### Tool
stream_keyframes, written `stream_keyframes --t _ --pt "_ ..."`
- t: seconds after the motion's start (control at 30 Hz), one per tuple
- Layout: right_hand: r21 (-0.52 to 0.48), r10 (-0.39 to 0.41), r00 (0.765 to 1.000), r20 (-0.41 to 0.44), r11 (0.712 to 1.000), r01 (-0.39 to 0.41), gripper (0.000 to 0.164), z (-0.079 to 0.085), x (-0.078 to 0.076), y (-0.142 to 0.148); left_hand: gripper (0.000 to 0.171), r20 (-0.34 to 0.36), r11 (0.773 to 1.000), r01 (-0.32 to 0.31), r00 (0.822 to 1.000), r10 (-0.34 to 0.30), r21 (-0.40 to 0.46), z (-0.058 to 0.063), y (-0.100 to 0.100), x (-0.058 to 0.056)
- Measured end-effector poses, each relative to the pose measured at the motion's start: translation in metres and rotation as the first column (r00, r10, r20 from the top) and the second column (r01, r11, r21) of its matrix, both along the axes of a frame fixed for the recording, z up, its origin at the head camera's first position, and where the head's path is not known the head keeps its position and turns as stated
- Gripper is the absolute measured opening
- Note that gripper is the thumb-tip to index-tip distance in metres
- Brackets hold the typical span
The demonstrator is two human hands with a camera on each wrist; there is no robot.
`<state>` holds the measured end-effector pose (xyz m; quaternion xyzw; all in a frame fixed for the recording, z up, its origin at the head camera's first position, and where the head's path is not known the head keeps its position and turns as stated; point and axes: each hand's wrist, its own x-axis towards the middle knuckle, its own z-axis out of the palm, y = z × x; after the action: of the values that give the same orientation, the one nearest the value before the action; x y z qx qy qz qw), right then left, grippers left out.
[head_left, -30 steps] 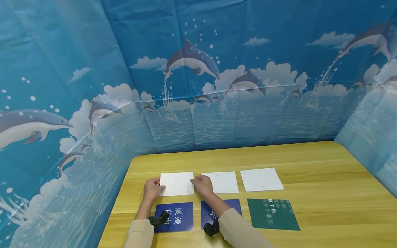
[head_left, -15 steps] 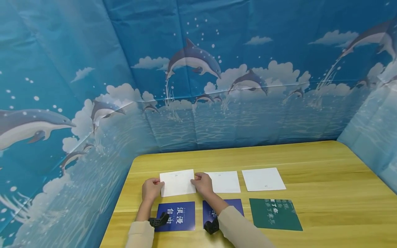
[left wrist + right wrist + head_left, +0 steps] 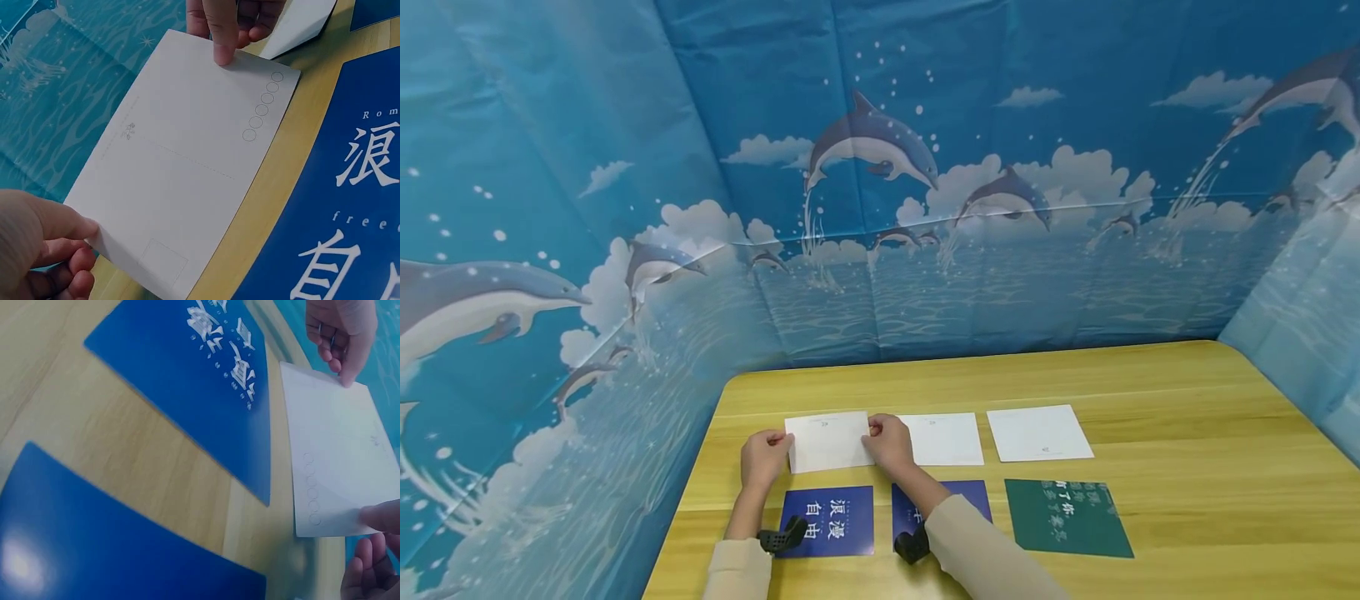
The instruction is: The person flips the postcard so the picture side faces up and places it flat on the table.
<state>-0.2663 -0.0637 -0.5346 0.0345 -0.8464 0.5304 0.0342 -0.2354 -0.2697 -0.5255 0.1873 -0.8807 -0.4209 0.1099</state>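
Observation:
A white postcard (image 3: pixel 829 442), blank side up, is pinched at its two short edges. My left hand (image 3: pixel 765 458) grips its left edge between thumb and fingers, and my right hand (image 3: pixel 891 445) pinches the right edge. In the left wrist view the postcard (image 3: pixel 181 156) shows a row of small circles, a dotted line and a stamp box; both thumbs press on its face. It looks tilted, its near edge seemingly close to the table. Partly behind my right hand lies a second white postcard (image 3: pixel 945 439).
A third white postcard (image 3: pixel 1040 433) lies to the right. Nearer me are a blue card with white characters (image 3: pixel 838 533), another blue card (image 3: pixel 966 500) partly under my right forearm, and a green card (image 3: pixel 1067 521). A dolphin-print curtain (image 3: pixel 925 292) stands behind the wooden table (image 3: pixel 1210 467).
The postcard between my hands has changed its tilt, its far edge rising and then dipping slightly. Both hands keep their hold. The head view has shifted a little; the other cards lie as before.

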Motion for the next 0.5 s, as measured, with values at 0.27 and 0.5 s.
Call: stream_keyframes --t 0.27,0.5 --pt "0.124 0.022 0.991 -0.131 0.992 -0.006 0.015 0.0001 0.0021 0.0037 0.030 -0.050 0.998 0.003 0.999 0.000 0.056 -0.0044 -0.0036 0.0004" --pt "0.181 0.022 0.987 -0.159 0.983 0.008 0.017 0.0026 0.0068 0.0046 0.026 -0.079 0.996 0.026 0.997 -0.019 0.088 -0.0058 -0.0026 -0.0009"
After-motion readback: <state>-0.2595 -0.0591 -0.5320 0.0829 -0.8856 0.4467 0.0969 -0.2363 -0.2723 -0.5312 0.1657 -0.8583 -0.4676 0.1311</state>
